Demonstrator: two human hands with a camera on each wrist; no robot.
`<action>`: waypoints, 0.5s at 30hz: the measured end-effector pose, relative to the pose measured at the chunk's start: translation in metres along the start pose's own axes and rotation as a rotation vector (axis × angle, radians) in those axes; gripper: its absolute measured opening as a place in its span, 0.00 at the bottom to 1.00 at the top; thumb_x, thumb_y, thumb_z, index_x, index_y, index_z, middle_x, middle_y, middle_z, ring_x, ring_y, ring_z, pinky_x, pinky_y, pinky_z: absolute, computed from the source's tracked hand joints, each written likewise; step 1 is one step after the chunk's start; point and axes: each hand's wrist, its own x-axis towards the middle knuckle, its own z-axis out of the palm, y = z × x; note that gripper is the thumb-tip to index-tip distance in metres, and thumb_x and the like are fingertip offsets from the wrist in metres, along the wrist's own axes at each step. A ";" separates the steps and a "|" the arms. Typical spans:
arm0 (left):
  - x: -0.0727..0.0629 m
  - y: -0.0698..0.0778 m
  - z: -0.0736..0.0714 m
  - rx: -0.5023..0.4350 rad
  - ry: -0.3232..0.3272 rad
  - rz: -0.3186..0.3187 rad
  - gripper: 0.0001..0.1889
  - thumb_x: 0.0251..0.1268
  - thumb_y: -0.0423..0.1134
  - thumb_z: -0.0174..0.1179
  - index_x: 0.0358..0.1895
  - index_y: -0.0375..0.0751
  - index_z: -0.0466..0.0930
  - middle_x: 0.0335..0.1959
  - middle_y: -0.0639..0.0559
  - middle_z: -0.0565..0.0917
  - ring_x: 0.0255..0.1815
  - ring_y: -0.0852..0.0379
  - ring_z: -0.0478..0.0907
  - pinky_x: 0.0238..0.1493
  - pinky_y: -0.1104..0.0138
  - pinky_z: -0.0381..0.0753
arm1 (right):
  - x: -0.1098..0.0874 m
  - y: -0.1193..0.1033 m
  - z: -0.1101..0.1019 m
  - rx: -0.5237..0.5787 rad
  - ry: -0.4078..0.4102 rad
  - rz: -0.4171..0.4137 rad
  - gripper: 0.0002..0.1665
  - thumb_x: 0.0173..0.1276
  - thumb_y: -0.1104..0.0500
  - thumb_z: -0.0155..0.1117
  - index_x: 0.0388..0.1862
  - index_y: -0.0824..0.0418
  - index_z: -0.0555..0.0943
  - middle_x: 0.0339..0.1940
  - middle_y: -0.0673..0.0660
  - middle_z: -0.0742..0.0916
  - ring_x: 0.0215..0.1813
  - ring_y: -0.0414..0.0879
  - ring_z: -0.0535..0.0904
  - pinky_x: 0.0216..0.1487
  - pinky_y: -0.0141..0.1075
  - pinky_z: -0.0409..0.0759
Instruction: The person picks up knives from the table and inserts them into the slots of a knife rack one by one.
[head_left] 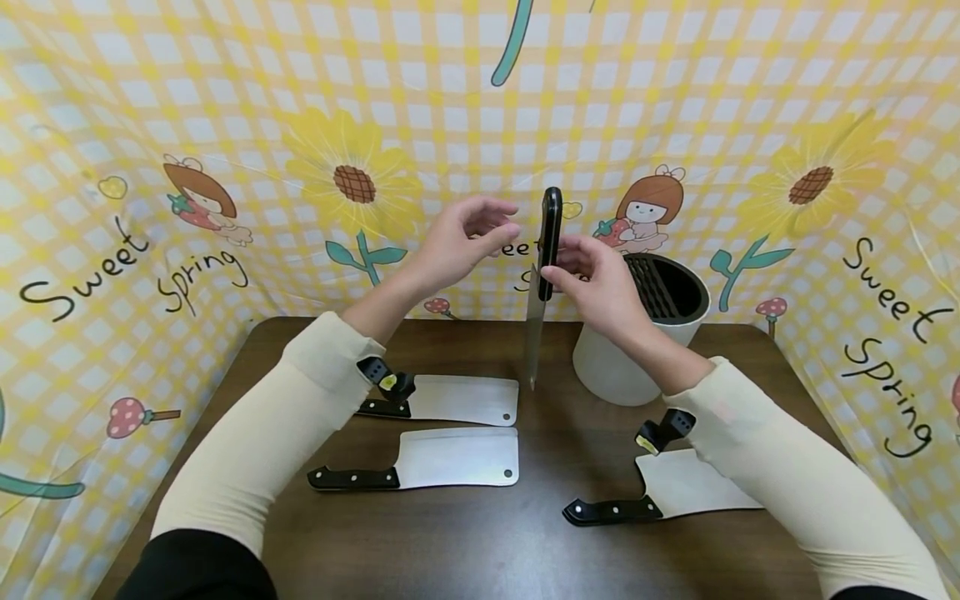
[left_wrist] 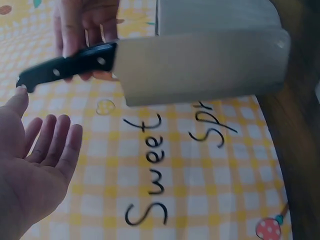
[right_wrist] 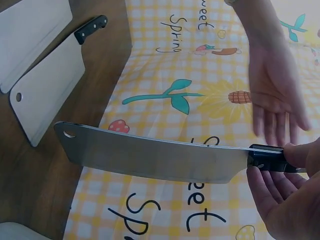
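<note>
A cleaver (head_left: pixel 551 242) hangs upright above the table, its black handle at the top and its blade pointing down. My right hand (head_left: pixel 600 283) pinches the handle between thumb and fingers. The broad blade (right_wrist: pixel 155 155) with a hole near its end shows in the right wrist view. To the left of the handle, my left hand (head_left: pixel 468 240) holds nothing, its fingers relaxed and a gap between it and the handle. Just right of the cleaver, partly behind my right hand, stands a white knife block (head_left: pixel 611 367) with a black slotted top.
Two more cleavers lie on the left of the brown table (head_left: pixel 450 542): a rear one (head_left: pixel 465 400) and a front one (head_left: pixel 459 458). Another cleaver (head_left: pixel 697 483) lies front right, partly under my right sleeve. Checked yellow cloth (head_left: pixel 480 125) surrounds the table's back and sides.
</note>
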 end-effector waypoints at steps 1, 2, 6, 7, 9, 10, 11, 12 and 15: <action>-0.002 -0.003 -0.002 0.008 -0.005 -0.012 0.20 0.76 0.41 0.60 0.64 0.33 0.76 0.53 0.43 0.84 0.50 0.49 0.82 0.53 0.57 0.83 | 0.000 0.000 -0.001 0.006 0.005 0.000 0.21 0.73 0.64 0.67 0.62 0.69 0.77 0.50 0.66 0.87 0.47 0.50 0.85 0.43 0.28 0.81; -0.004 -0.005 -0.004 0.011 -0.011 -0.022 0.20 0.77 0.41 0.59 0.64 0.32 0.76 0.53 0.42 0.83 0.51 0.48 0.82 0.53 0.57 0.83 | 0.001 0.000 -0.003 0.013 0.009 0.002 0.21 0.73 0.64 0.66 0.62 0.70 0.77 0.50 0.66 0.87 0.47 0.50 0.84 0.43 0.29 0.81; -0.013 -0.014 -0.013 0.030 -0.024 -0.066 0.20 0.79 0.42 0.56 0.64 0.32 0.76 0.53 0.42 0.83 0.52 0.47 0.81 0.54 0.57 0.83 | 0.003 -0.001 -0.009 0.024 0.009 0.015 0.22 0.74 0.63 0.65 0.64 0.69 0.76 0.52 0.65 0.87 0.49 0.50 0.84 0.46 0.33 0.83; -0.016 -0.016 -0.016 0.039 -0.025 -0.074 0.20 0.79 0.43 0.56 0.64 0.33 0.77 0.53 0.43 0.83 0.51 0.48 0.81 0.54 0.56 0.83 | 0.003 -0.001 -0.011 0.029 0.008 0.023 0.23 0.75 0.64 0.65 0.65 0.69 0.75 0.53 0.65 0.86 0.49 0.50 0.84 0.47 0.34 0.84; -0.021 -0.020 -0.022 0.057 -0.031 -0.090 0.20 0.80 0.43 0.56 0.64 0.33 0.77 0.53 0.43 0.83 0.52 0.48 0.81 0.55 0.53 0.81 | 0.003 -0.003 -0.015 0.036 0.006 0.037 0.24 0.75 0.63 0.64 0.66 0.69 0.74 0.54 0.66 0.85 0.49 0.48 0.84 0.48 0.35 0.84; -0.024 -0.022 -0.025 0.072 -0.034 -0.097 0.20 0.80 0.43 0.55 0.65 0.34 0.76 0.54 0.43 0.83 0.53 0.48 0.81 0.56 0.53 0.81 | 0.002 -0.005 -0.017 0.038 0.004 0.040 0.25 0.75 0.63 0.64 0.67 0.70 0.73 0.55 0.66 0.85 0.48 0.48 0.84 0.49 0.35 0.84; -0.027 -0.025 -0.029 0.087 -0.038 -0.103 0.21 0.80 0.44 0.55 0.65 0.34 0.76 0.56 0.43 0.83 0.54 0.48 0.81 0.56 0.53 0.80 | 0.002 -0.006 -0.019 0.044 0.004 0.043 0.25 0.75 0.64 0.63 0.68 0.70 0.72 0.55 0.66 0.85 0.48 0.47 0.83 0.48 0.34 0.83; -0.030 -0.027 -0.032 0.105 -0.039 -0.108 0.21 0.80 0.44 0.55 0.66 0.35 0.76 0.57 0.43 0.82 0.55 0.48 0.81 0.56 0.53 0.80 | 0.002 -0.007 -0.022 0.047 0.004 0.040 0.26 0.75 0.64 0.63 0.68 0.71 0.72 0.55 0.67 0.85 0.47 0.46 0.83 0.49 0.33 0.83; -0.040 -0.035 -0.042 0.154 -0.041 -0.121 0.21 0.80 0.45 0.55 0.66 0.36 0.76 0.59 0.42 0.82 0.56 0.50 0.80 0.58 0.53 0.79 | 0.002 -0.014 -0.028 0.049 0.004 0.037 0.25 0.76 0.64 0.62 0.68 0.72 0.71 0.56 0.67 0.84 0.49 0.45 0.82 0.50 0.34 0.83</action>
